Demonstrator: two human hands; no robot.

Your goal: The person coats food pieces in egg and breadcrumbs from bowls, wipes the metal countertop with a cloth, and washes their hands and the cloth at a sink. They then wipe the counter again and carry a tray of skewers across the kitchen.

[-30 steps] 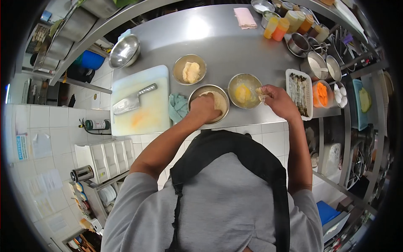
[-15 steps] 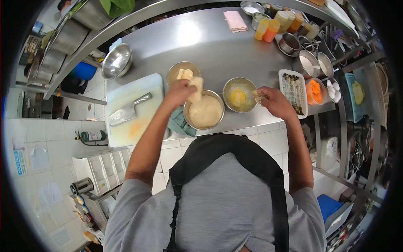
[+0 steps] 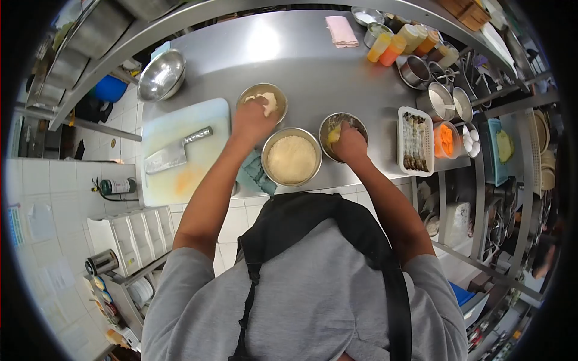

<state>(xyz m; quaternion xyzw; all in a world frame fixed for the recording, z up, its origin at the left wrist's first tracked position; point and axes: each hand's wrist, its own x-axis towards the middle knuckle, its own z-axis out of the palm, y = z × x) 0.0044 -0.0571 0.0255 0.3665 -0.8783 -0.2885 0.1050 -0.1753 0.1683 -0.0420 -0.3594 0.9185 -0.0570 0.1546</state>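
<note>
My left hand [image 3: 251, 115] reaches into the upper metal bowl [image 3: 284, 107], its fingers against a pale, crumb-coated piece [image 3: 270, 103]. The fingers look curled on it, though my hand covers part of the grip. In the right-hand metal bowl [image 3: 330, 155], yellow beaten egg [image 3: 333, 136] shows beside my right hand [image 3: 350, 143]. That hand is lowered inside, and its fingertips are hidden. Between my forearms stands a larger metal bowl [image 3: 267, 174] filled with breadcrumbs [image 3: 292, 159].
Left lies a cutting board [image 3: 211, 162] bearing a cleaver [image 3: 171, 155]; a green cloth [image 3: 256, 173] sits beside it. A white basket of shrimp [image 3: 415, 139], a tub of orange pieces [image 3: 444, 141] and sauce bottles [image 3: 392, 49] stand right. A steel bowl [image 3: 162, 75] is far left.
My left hand has moved from above the breadcrumbs into the upper bowl with the coated piece. My right hand has gone from the egg bowl's right rim down into it.
</note>
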